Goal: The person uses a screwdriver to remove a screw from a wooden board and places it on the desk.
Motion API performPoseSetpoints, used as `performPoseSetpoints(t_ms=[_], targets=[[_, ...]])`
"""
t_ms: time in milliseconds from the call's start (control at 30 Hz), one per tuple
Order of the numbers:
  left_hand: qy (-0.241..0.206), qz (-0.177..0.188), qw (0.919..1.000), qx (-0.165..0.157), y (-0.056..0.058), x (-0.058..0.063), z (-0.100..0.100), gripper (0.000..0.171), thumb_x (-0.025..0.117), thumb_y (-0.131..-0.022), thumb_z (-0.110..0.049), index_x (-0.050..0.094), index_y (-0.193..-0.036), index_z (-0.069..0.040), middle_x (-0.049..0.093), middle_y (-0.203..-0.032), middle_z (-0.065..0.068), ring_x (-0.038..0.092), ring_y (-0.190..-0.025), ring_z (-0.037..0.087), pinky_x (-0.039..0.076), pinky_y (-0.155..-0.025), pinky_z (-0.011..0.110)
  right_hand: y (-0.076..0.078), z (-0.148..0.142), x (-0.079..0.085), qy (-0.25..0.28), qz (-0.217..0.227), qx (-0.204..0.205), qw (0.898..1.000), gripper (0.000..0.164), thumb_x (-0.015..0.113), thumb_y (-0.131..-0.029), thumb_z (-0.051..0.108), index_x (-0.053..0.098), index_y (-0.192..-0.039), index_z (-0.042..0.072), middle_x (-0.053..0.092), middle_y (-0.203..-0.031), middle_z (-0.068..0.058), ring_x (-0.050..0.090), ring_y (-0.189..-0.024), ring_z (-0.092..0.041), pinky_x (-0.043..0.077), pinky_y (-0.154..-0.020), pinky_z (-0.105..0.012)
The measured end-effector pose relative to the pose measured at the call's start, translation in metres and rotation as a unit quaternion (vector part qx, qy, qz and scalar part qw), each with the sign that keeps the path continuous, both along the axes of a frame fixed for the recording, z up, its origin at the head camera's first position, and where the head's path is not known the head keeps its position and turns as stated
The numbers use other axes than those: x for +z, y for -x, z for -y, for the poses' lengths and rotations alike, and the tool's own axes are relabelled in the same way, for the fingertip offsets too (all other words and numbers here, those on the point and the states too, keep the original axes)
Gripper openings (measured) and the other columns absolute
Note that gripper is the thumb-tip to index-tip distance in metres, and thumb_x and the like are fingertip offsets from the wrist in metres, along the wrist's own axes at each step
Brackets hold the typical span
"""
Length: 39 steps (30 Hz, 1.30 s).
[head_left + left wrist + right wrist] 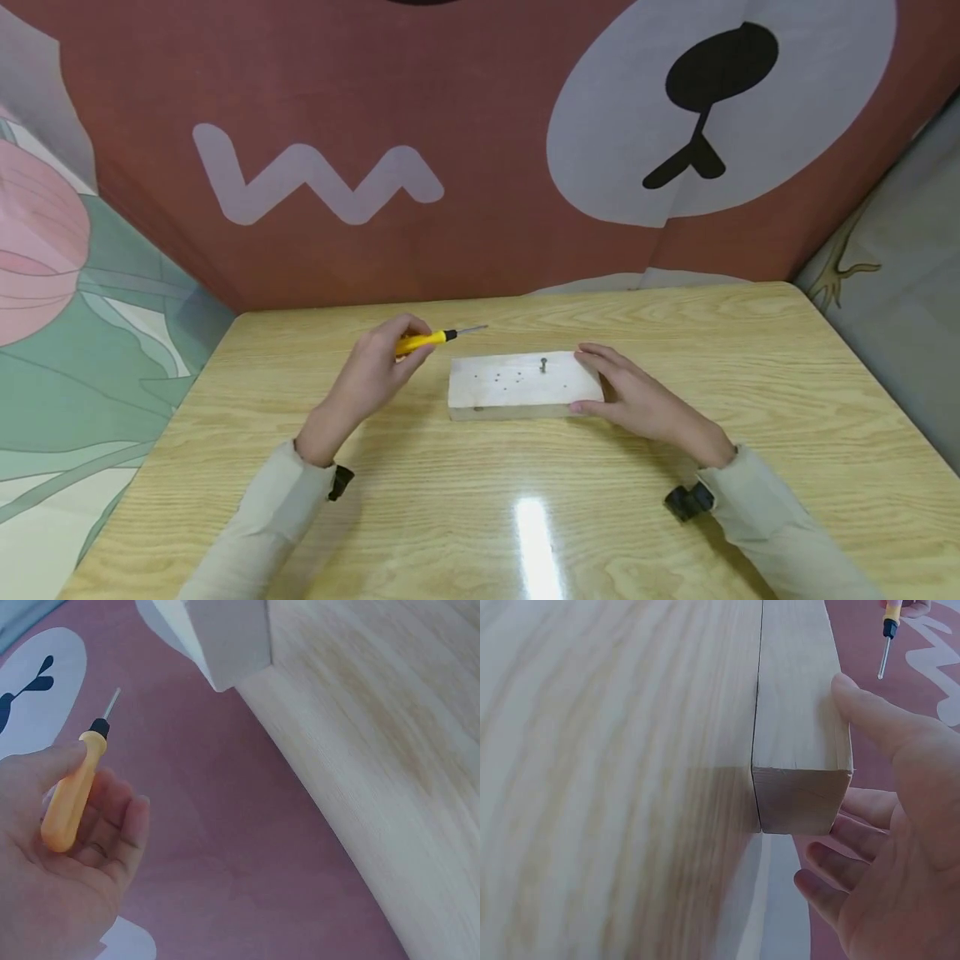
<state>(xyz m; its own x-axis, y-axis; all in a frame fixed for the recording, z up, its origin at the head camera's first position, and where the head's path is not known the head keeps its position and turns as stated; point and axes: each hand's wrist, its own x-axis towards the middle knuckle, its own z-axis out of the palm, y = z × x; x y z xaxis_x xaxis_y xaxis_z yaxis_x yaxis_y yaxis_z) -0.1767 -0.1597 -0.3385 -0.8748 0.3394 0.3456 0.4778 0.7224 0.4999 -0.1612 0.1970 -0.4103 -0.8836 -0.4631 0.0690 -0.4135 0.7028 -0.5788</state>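
My left hand (382, 362) holds a screwdriver (423, 341) by its yellow handle, between thumb and fingers. Its thin metal shaft points right, above the table and to the left of a wooden block. In the left wrist view the screwdriver (73, 799) lies across the fingers with the thumb on its handle. The pale wooden block (487, 387) lies flat, with several small dark holes in its top. One screw (543, 365) stands upright in it, toward the right. My right hand (637, 398) grips the block's right end, thumb on the near side (802, 697) and fingers over the far side.
The block lies on a light wood-grain table (450, 500) with a bright reflection near the front. Behind the table hangs a reddish-brown cloth (480, 242) with a cartoon face. Printed cloths also hang at left and right. Both sleeves carry small black devices (688, 502) at the wrists.
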Motion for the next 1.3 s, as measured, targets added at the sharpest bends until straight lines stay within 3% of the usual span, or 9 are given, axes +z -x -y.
performPoseSetpoints(t_ms=[367, 867, 1300], targets=[[-0.086, -0.013, 0.9962, -0.007, 0.0, 0.0, -0.01, 0.023, 0.079, -0.084, -0.013, 0.064, -0.1, -0.005, 0.072, -0.097, 0.011, 0.064, -0.073, 0.018, 0.054, -0.061, 0.023, -0.002, 0.0, -0.002, 0.004, -0.007, -0.002, 1.0, 0.085, 0.068, -0.091, 0.049, 0.036, -0.151, -0.002, 0.03, -0.16, -0.019, 0.03, -0.147, -0.04, 0.032, -0.114, -0.06], [-0.173, 0.021, 0.9836, -0.046, 0.003, 0.008, -0.036, 0.019, 0.074, -0.09, -0.017, 0.069, -0.104, -0.006, 0.069, -0.089, 0.007, 0.06, -0.07, 0.019, 0.053, -0.063, 0.024, 0.0, 0.0, 0.001, -0.003, -0.042, 0.012, 0.999, 0.073, 0.068, -0.092, 0.042, 0.045, -0.145, -0.004, 0.039, -0.154, -0.021, 0.038, -0.142, -0.041, 0.038, -0.111, -0.059], [-0.204, 0.007, 0.9772, -0.059, 0.007, 0.012, -0.072, 0.021, 0.074, -0.09, -0.016, 0.063, -0.105, -0.005, 0.07, -0.088, 0.009, 0.06, -0.072, 0.016, 0.053, -0.065, 0.025, 0.003, 0.002, 0.001, 0.0, -0.034, 0.004, 0.999, 0.075, 0.07, -0.091, 0.044, 0.046, -0.145, -0.002, 0.04, -0.154, -0.02, 0.039, -0.141, -0.041, 0.038, -0.111, -0.059]])
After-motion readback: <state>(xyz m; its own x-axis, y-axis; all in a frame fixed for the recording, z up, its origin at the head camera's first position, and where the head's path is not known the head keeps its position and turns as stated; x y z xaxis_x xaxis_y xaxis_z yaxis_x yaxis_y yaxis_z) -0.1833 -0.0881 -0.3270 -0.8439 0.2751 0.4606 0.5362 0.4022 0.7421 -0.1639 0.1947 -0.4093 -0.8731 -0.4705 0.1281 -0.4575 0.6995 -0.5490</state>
